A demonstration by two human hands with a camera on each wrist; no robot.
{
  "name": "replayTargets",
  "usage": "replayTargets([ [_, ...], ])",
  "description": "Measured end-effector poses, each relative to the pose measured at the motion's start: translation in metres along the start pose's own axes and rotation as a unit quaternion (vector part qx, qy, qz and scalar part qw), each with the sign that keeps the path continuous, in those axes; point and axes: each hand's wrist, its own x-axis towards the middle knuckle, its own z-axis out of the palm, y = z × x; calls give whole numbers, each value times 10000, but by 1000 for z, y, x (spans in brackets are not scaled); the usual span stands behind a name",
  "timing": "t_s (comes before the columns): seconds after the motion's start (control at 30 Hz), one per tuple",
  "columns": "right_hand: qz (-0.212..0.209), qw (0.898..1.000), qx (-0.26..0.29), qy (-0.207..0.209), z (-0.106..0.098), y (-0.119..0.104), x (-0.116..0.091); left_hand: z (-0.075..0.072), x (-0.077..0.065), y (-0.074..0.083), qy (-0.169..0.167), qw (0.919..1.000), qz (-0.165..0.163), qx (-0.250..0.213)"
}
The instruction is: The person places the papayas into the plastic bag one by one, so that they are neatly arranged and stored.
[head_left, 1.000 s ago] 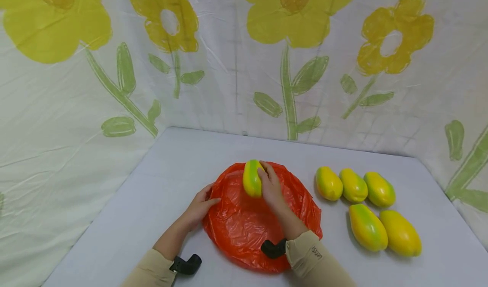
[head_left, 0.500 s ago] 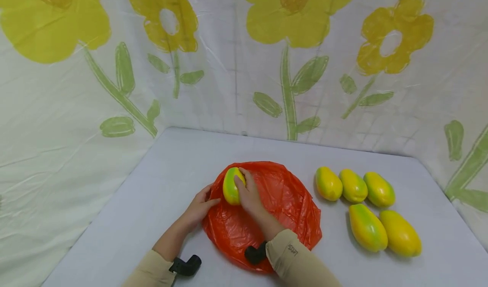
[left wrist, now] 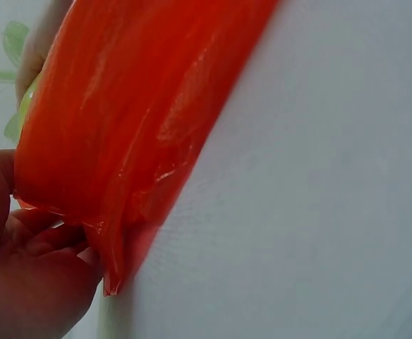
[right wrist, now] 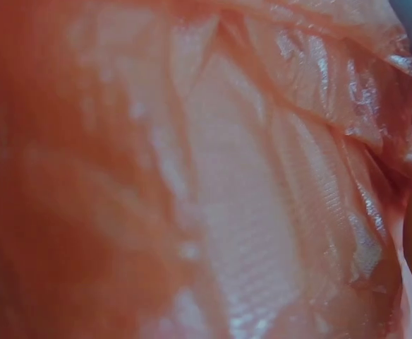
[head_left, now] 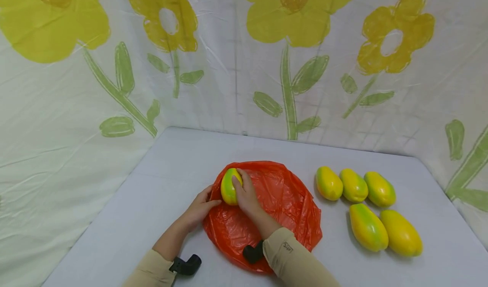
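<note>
Red plastic, thin & crinkled: a bag (head_left: pixel 280 193), spread open in a rough circle on the pale worktop (head_left: pixel 179 160), creases shiny; L hand (head_left: pixel 199 207) is at the bag's L edge, film pinched btwn thumb & fingers; L wrist view has that edge running btwn them, w/ a gathered corner hanging just beside the hand; R hand (head_left: pixel 247 192) grips a yellow-green fruit (head_left: pixel 228 188), thumb on the side facing the head cam., & holds it over the L part of the bag, near the L hand; can't tell if that fruit touches the film; R wrist view is mostly red film, blurry, w/ only a bit of the fruit at the R border; 5 more fruits sit on the worktop, R of the bag & apart from it; far row = back-left fruit (head_left: pixel 328 183), back-middle fruit (head_left: pixel 353 185) & back-right fruit (head_left: pixel 380 189), close tog.; near row = front-left fruit (head_left: pixel 368 227) & front-right fruit (head_left: pixel 400 233), side by side, the latter mostly yellow; tan sleeves on both arms, L sleeve (head_left: pixel 150 270) & R sleeve (head_left: pixel 299 259), R one w/ dark lettering; black bracket (head_left: pixel 187 265) at L wrist, similar black mount (head_left: pixel 253 253) at R; behind, white cloth (head_left: pixel 225 104) w/ big yellow flowers, green stems & leaves.
</note>
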Motion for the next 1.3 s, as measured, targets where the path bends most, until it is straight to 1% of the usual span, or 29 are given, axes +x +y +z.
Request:
replayTargets([
  [0.33,-19,10000,46,-34,3,4,1,1,-1,2,1,9999,-68,111],
  [0.43,52,10000,22,-53,3,4,2,1,-1,1,58,9998,-106,164],
  [0.57,181,9998,13,-86,2,4,2,1,-1,1,117,9998,-141,126],
  [0.73,283,9994,-61,-175,1,4,1,0,-1,0,67,9999,-81,126],
  [0.93,227,9995,-171,-161,0,2,0,-1,0,-1,-47,9999,22,137],
  [1.07,200,9996,-133,-141,-1,1,-1,-1,0,-1,-84,9999,57,86],
  [1.27,175,9998,-49,-91,-6,4,-1,-3,-1,-1,-126,9999,24,15],
  [1.3,226,9997,-14,-84,-8,4,-1,-3,-1,-1,-143,9999,23,2],
])
